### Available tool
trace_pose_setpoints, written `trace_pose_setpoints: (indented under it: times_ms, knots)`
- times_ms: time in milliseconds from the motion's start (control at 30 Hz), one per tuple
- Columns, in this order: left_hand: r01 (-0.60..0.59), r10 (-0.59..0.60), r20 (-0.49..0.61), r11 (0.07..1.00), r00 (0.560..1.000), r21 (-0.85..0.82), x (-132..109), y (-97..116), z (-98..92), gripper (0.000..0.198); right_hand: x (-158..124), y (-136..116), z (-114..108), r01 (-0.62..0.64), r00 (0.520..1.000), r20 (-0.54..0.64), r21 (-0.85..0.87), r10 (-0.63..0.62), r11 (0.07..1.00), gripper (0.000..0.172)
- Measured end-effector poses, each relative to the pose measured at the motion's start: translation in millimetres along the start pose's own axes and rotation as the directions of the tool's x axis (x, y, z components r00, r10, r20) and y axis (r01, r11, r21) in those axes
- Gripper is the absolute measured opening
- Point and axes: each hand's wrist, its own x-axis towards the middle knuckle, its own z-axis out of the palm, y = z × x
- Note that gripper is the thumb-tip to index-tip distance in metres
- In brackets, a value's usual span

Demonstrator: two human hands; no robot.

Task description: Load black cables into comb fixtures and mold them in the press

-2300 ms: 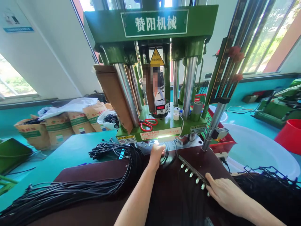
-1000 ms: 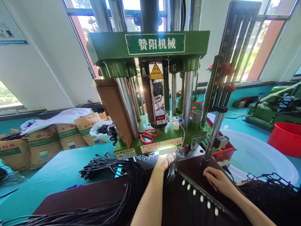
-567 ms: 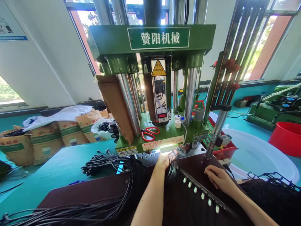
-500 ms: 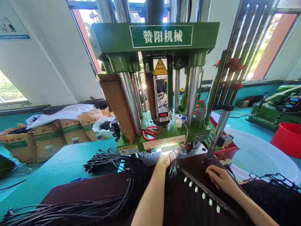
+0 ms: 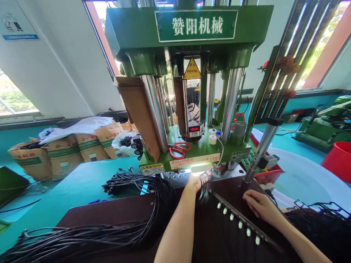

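The left hand [image 5: 195, 181] closes its grip on a loop of thin black cables [image 5: 205, 182]. It holds them right at the lit slot under the green steel press [image 5: 192, 155], at the far edge of the dark brown tabletop [image 5: 109, 215]. The right hand [image 5: 260, 206] lies palm-down, grip loose and empty, just beside the metal rail of white plugs [image 5: 238, 223]. As I judge it, fingertips belong outside the slot, with the cable ends fed in level and untangled.

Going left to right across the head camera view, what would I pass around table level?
Paper sacks → left hand → right hand → red tub
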Motion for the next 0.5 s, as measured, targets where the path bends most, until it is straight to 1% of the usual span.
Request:
trace_pose_setpoints:
  times_ms: [67,133,167,233,300,367,433,500]
  knots:
    - [-0.011,0.012,-0.008,0.999,1.000,0.037,-4,2,3.3,0.014,0,-5,-1,-0.039,0.999,0.035,-0.014,0.039,0.999,0.029]
    - [-0.024,0.024,0.000,0.998,1.000,0.061,-7,3,6.2,0.008,2,-13,-2,-0.072,0.993,0.096,-0.040,0.075,0.997,0.030]
    - [-0.031,0.031,0.005,0.997,1.000,0.070,-9,4,7.4,0.007,3,-19,-2,-0.075,0.989,0.122,-0.052,0.081,0.996,0.030]
    - [-0.042,0.042,0.009,0.996,0.999,0.083,-10,4,8.8,0.009,11,-32,-2,-0.042,0.988,0.143,-0.069,0.052,0.997,0.029]
    - [-0.046,0.046,0.004,0.995,0.999,0.091,-11,5,9.3,0.012,26,-46,1,0.042,0.993,0.111,-0.092,-0.032,0.995,0.027]
    - [-0.043,0.043,-0.002,0.995,0.999,0.094,-10,5,9.4,0.015,49,-56,8,0.179,0.984,0.036,-0.155,-0.176,0.972,0.024]
    - [-0.038,0.038,-0.004,0.995,0.999,0.097,-10,5,9.5,0.017,79,-62,20,0.305,0.945,-0.046,-0.234,-0.324,0.923,0.024]
    - [-0.034,0.035,-0.009,0.994,0.999,0.100,-10,5,9.9,0.019,110,-66,34,0.357,0.908,-0.116,-0.285,-0.402,0.890,0.024]
